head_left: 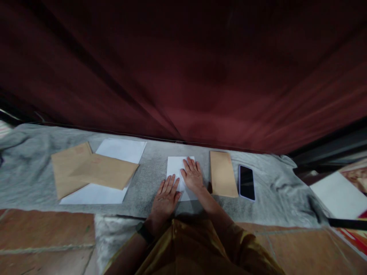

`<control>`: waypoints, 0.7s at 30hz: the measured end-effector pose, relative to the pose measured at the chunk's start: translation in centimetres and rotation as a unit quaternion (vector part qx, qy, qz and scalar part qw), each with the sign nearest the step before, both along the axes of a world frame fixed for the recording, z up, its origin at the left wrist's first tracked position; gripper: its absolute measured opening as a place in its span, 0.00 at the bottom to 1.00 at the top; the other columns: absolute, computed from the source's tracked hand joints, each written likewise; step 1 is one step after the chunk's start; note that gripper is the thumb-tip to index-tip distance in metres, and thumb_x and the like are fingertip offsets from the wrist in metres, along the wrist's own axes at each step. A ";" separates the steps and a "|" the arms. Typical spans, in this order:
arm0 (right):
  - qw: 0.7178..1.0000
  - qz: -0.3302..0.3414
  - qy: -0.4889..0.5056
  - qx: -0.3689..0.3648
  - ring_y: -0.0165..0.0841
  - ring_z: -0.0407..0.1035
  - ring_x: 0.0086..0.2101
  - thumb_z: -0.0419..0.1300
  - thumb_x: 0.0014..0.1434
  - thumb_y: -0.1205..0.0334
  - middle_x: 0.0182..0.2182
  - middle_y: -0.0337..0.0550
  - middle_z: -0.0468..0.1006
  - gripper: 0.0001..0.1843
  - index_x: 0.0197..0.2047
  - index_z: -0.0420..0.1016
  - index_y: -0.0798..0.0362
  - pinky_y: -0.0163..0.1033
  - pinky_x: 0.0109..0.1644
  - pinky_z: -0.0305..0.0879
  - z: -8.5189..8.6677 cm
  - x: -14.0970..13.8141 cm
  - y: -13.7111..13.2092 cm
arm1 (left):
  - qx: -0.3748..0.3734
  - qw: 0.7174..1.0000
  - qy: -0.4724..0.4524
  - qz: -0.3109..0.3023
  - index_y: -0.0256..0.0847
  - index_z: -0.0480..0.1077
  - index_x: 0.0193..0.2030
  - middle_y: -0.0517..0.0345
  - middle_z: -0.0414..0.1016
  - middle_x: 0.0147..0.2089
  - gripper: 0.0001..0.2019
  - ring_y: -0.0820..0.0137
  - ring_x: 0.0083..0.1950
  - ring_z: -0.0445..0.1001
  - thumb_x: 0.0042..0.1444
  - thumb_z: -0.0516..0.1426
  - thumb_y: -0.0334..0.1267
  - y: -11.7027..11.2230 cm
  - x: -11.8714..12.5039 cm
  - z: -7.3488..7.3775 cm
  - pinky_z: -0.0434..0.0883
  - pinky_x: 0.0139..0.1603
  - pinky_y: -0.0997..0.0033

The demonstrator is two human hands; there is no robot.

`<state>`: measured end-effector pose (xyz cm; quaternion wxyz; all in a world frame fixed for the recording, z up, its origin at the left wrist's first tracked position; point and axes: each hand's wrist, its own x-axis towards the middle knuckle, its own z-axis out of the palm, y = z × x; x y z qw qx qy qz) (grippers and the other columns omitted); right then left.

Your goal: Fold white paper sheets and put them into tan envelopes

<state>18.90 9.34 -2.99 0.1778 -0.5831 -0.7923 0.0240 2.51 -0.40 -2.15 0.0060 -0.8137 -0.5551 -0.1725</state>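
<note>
A white sheet of paper, apparently folded, lies in front of me on the grey cloth. My right hand rests flat on its upper right part, fingers spread a little. Lower down, my left hand lies across the paper's left edge with its fingers stretched out. Neither hand grips anything. Just right of the paper is a brown envelope. Part of the sheet is hidden under both hands.
To the left, brown envelopes overlap on white sheets. A phone with a dark screen lies right of the single envelope. Grey cloth covers the narrow surface, and a dark red curtain hangs behind it.
</note>
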 end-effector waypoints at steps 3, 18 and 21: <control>1.000 -0.019 -0.011 0.006 0.45 0.54 0.69 0.51 0.73 0.53 0.71 0.51 0.60 0.29 0.73 0.60 0.53 0.57 0.73 0.45 0.0 0.8 0.1 | -0.009 1.000 0.002 0.003 0.38 0.60 0.72 0.46 0.57 0.75 0.27 0.54 0.76 0.56 0.70 0.49 0.46 0.0 0.0 0.2 0.59 0.73 0.47; 0.999 -0.025 0.000 0.034 0.45 0.50 0.71 0.48 0.73 0.60 0.73 0.55 0.55 0.30 0.74 0.55 0.60 0.55 0.72 0.51 1.2 2.4 -4.4 | -0.024 1.000 -0.005 0.003 0.38 0.60 0.72 0.45 0.56 0.75 0.27 0.53 0.76 0.56 0.69 0.48 0.45 0.1 0.2 0.3 0.59 0.73 0.46; 0.997 0.070 -0.001 0.025 0.40 0.50 0.71 0.48 0.73 0.59 0.73 0.48 0.55 0.29 0.74 0.56 0.54 0.52 0.73 0.50 1.3 1.6 -7.4 | -0.024 1.000 0.004 0.002 0.37 0.60 0.72 0.45 0.57 0.75 0.27 0.53 0.76 0.56 0.69 0.48 0.42 0.1 0.2 0.2 0.58 0.73 0.46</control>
